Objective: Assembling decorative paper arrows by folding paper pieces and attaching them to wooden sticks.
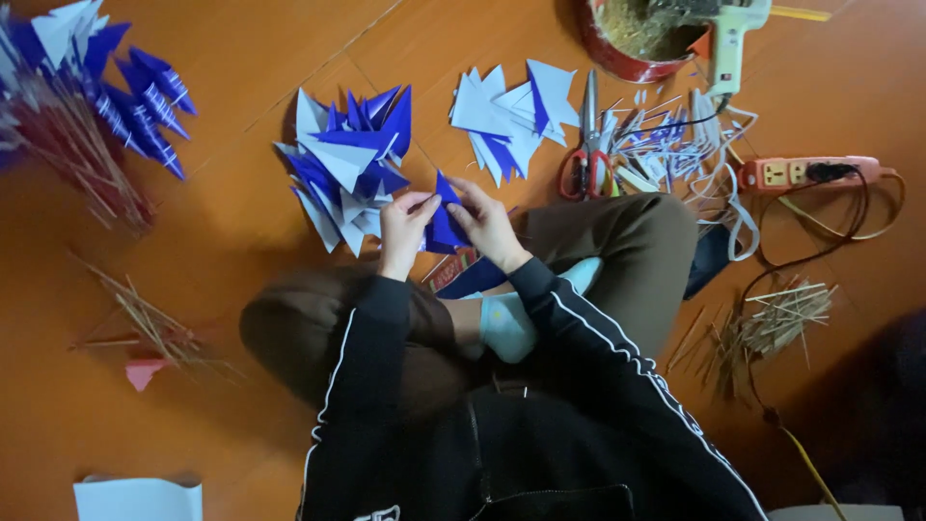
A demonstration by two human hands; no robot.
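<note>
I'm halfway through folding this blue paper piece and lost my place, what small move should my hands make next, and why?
Probably press the fold flat. Both hands, left hand and right hand, pinch the blue paper piece between their fingertips above the floor, and it looks only partly creased. The pile of folded blue and white pieces lies just beyond the left hand, so it could go there afterwards.
</note>
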